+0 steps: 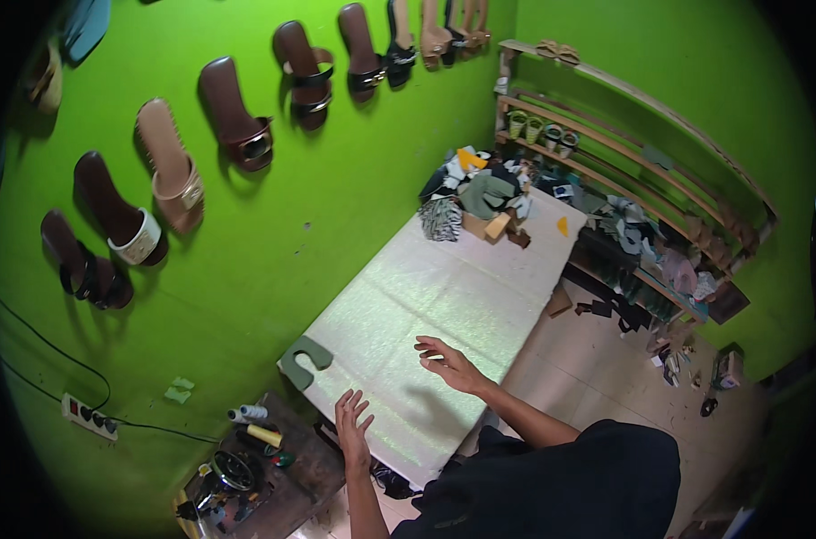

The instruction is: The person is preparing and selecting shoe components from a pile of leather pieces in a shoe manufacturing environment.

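My left hand (pixel 352 431) is raised beside the near left edge of a pale, shiny-topped table (pixel 399 296), its fingers apart and nothing in them. Over the middle of that table hovers my right hand (pixel 451 366), also empty, with fingers spread and a soft shadow below it. Closest to my left hand lies a dark green U-shaped piece (pixel 306 361) that looks like foam, at the table's left corner. A heap of fabric and material scraps (pixel 489 193) covers the far end of the table.
Sandals (pixel 237 117) hang in a row on the green wall. A wooden rack (pixel 624 148) holds shoes and scraps at the right. Beside my left arm, a dark bench (pixel 305 467) carries thread spools (pixel 248 413) and a black wheel (pixel 232 471). A power strip (pixel 89 416) hangs on the wall.
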Demonstrator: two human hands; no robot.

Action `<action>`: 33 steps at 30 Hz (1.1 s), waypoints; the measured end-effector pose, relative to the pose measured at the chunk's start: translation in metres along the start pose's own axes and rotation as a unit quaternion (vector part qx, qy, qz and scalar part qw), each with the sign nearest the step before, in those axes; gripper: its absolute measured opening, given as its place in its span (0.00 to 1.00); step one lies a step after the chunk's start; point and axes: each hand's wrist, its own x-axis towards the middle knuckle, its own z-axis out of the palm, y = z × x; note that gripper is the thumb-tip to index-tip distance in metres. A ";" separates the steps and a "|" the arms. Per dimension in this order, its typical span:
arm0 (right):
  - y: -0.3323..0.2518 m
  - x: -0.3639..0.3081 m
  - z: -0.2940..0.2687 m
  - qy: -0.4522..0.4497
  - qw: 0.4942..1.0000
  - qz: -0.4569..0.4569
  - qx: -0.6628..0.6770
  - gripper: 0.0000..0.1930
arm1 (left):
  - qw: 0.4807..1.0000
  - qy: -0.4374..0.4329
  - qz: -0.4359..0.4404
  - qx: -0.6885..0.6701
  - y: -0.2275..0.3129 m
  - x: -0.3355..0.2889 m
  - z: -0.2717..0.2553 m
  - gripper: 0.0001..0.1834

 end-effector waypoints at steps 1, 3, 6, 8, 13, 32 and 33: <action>-0.001 -0.006 -0.015 0.008 1.000 -0.002 -0.001 0.28 | 1.000 -0.008 0.001 0.002 0.004 0.001 0.016 0.30; -0.001 -0.020 -0.050 0.051 0.999 -0.013 0.001 0.28 | 1.000 -0.022 0.008 0.007 0.008 0.003 0.052 0.27; 0.001 -0.039 -0.097 0.076 0.997 -0.022 0.011 0.29 | 0.999 -0.043 0.002 0.024 0.008 0.005 0.103 0.27; 0.004 -0.050 -0.135 0.090 0.995 -0.033 0.009 0.29 | 0.997 -0.071 0.014 0.029 0.009 0.006 0.147 0.26; 0.021 -0.078 -0.231 0.141 0.988 -0.052 0.027 0.30 | 0.993 -0.102 0.002 0.058 0.014 0.011 0.258 0.26; 0.043 -0.041 -0.427 0.172 0.982 -0.068 0.046 0.29 | 0.985 -0.163 0.016 0.049 -0.001 0.084 0.462 0.29; 0.042 -0.032 -0.434 0.168 0.982 -0.071 0.040 0.29 | 0.986 -0.158 0.017 0.044 -0.001 0.093 0.467 0.29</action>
